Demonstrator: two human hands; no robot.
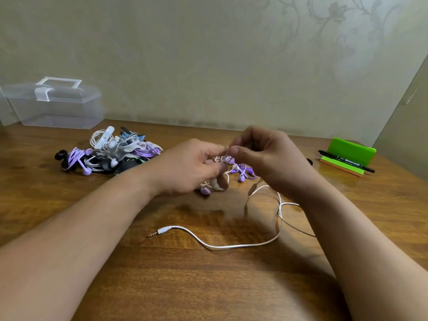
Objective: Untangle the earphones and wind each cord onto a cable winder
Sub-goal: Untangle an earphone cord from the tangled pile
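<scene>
A knot of earphone cords (222, 159) is pinched just above the counter (185, 286) by curled fingers (237, 150) of the left hand (192, 165) and right hand (261, 156), untangling under way, with gentle loosening judged needed next

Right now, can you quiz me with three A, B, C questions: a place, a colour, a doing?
1. Where is the box? A far left B far right C under the arms
2. The cord with the plug is? A black B white C green
3. The left grip and right grip? A lie flat B hold a pen C pinch the tangle
Answers: A, it stands back left on the table; B, white along its length; C, both pinch knotted cords.
</scene>
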